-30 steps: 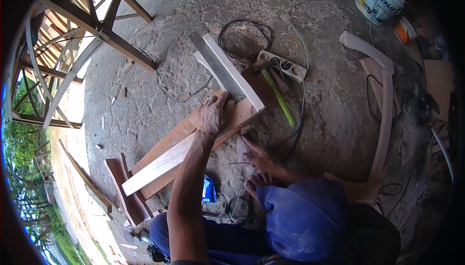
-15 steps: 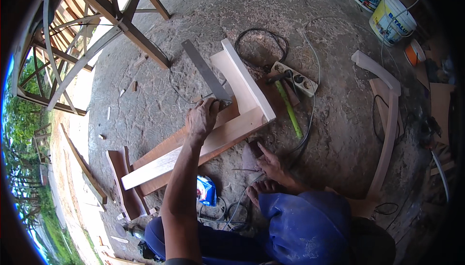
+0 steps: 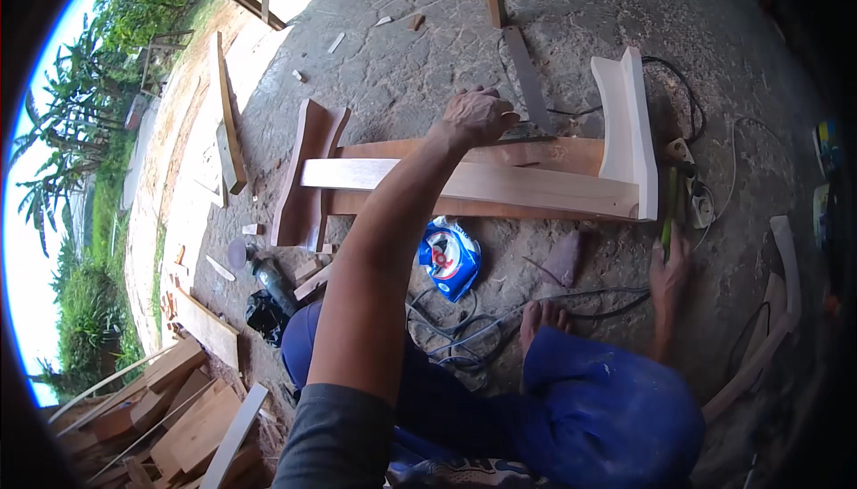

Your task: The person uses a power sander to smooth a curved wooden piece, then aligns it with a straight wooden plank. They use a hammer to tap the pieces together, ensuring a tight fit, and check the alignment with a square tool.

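Observation:
A wooden frame of pale and reddish boards lies on the floor before me, with a pale front rail (image 3: 536, 187), a curved right end piece (image 3: 629, 132) and a reddish left end piece (image 3: 303, 176). Over its far edge, my left hand (image 3: 479, 118) is closed, and I cannot make out what its fingers hold. Beyond that hand lies a long flat grey blade (image 3: 528, 78). My right hand (image 3: 671, 266) is wrapped round the green handle of a hammer (image 3: 669, 212), beside the frame's right end. The hammer's head is partly hidden.
A purplish scrap (image 3: 561, 259) and a blue packet (image 3: 451, 259) lie between the frame and my foot. Black cables (image 3: 473, 337) coil nearby. A power strip (image 3: 703, 208) sits at right, a grinder (image 3: 270, 276) at left. Wood offcuts (image 3: 192, 426) are piled at lower left.
My right hand has left the purplish scrap and taken hold of the hammer's handle. My left hand has come away from the blade's near end. The whole view has turned toward the left.

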Available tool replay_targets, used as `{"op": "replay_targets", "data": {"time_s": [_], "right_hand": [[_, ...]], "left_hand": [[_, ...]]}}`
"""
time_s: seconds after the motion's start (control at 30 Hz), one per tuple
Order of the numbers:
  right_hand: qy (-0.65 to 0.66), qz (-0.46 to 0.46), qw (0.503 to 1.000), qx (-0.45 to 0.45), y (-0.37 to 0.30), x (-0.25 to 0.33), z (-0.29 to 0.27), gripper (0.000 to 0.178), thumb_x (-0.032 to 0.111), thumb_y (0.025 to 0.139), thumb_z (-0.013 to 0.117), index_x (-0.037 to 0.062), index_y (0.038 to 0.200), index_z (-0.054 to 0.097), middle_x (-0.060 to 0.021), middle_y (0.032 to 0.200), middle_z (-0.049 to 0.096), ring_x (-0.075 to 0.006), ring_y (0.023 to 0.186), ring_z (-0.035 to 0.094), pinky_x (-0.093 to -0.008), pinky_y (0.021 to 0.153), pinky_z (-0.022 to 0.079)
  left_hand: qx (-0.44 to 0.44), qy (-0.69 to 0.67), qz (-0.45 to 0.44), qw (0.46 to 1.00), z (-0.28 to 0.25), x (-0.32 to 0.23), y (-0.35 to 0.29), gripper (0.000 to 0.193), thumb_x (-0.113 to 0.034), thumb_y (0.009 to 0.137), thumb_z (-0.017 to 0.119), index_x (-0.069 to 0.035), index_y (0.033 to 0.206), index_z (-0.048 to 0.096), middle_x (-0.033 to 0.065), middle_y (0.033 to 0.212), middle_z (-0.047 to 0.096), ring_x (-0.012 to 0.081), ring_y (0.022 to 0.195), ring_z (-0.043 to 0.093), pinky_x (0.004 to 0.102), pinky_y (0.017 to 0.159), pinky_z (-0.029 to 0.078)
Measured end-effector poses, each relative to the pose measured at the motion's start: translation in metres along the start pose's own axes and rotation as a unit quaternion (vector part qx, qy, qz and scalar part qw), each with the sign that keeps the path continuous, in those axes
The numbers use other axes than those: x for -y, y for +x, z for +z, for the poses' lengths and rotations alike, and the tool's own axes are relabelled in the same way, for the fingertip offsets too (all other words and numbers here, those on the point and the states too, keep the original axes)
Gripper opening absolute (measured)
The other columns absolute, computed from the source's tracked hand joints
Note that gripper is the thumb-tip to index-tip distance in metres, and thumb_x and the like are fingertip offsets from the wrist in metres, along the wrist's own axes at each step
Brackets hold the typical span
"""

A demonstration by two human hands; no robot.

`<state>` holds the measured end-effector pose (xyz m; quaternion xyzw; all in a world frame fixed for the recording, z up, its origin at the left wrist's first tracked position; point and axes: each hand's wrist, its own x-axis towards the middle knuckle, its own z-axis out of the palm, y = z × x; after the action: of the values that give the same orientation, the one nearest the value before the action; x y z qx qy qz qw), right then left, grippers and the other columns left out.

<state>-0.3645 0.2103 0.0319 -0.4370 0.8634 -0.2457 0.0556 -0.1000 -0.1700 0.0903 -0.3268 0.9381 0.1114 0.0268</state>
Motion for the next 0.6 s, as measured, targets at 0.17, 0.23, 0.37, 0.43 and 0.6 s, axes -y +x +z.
{"op": "replay_targets", "data": {"time_s": [0.17, 0.23, 0.37, 0.43, 0.6], "right_hand": [[-0.09, 0.006, 0.992, 0.09, 0.022, -0.008, 0.021, 0.055, 0.02, 0.097, 0.059, 0.007, 0.149, 0.045, -0.0265, 0.135, 0.054, -0.0418, 0.126, 0.053, -0.0472, 0.104, 0.044], [-0.042, -0.062, 0.992, 0.106, 0.038, -0.069, 0.04, 0.059, 0.019, 0.098, 0.056, 0.0004, 0.151, 0.038, -0.0299, 0.149, 0.044, -0.0436, 0.136, 0.046, -0.0468, 0.111, 0.039], [-0.073, -0.12, 0.989, 0.038, 0.058, -0.149, 0.062, 0.072, 0.019, 0.099, 0.056, -0.0019, 0.158, 0.021, -0.0307, 0.158, 0.032, -0.0417, 0.134, 0.05, -0.0422, 0.111, 0.042], [0.08, 0.08, 0.979, 0.171, 0.052, -0.072, 0.054, 0.079, 0.018, 0.097, 0.058, 0.0045, 0.161, 0.014, -0.0247, 0.138, 0.047, -0.0303, 0.108, 0.055, -0.0363, 0.088, 0.043], [0.254, 0.163, 0.946, 0.118, 0.06, -0.071, 0.054, 0.085, 0.017, 0.094, 0.064, 0.0134, 0.163, 0.014, -0.0131, 0.099, 0.063, -0.0135, 0.056, 0.053, -0.0275, 0.042, 0.039]], "left_hand": [[0.005, 0.09, -0.022, 0.996, -0.105, 0.069, -0.077, 0.038, -0.042, 0.1, 0.056, -0.017, 0.125, 0.069, 0.0097, 0.121, 0.067, 0.0302, 0.114, 0.065, 0.0451, 0.093, 0.051], [-0.05, 0.085, -0.006, 0.995, -0.131, 0.085, -0.126, 0.035, -0.039, 0.1, 0.059, -0.016, 0.124, 0.069, 0.0101, 0.118, 0.068, 0.0307, 0.113, 0.065, 0.0445, 0.091, 0.052], [-0.192, 0.061, -0.047, 0.978, -0.149, 0.121, -0.266, 0.031, -0.032, 0.098, 0.065, -0.014, 0.123, 0.07, 0.0126, 0.118, 0.069, 0.0332, 0.109, 0.066, 0.0431, 0.091, 0.053], [-0.262, 0.012, -0.241, 0.934, -0.133, 0.133, -0.377, 0.03, -0.032, 0.097, 0.065, -0.01, 0.116, 0.072, 0.0126, 0.111, 0.071, 0.0333, 0.098, 0.068, 0.0424, 0.084, 0.054], [-0.342, -0.174, -0.61, 0.694, -0.065, 0.17, -0.608, 0.03, -0.025, 0.095, 0.062, 0.002, 0.101, 0.073, 0.0046, 0.074, 0.065, 0.0145, 0.071, 0.061, 0.0316, 0.067, 0.05]]}}
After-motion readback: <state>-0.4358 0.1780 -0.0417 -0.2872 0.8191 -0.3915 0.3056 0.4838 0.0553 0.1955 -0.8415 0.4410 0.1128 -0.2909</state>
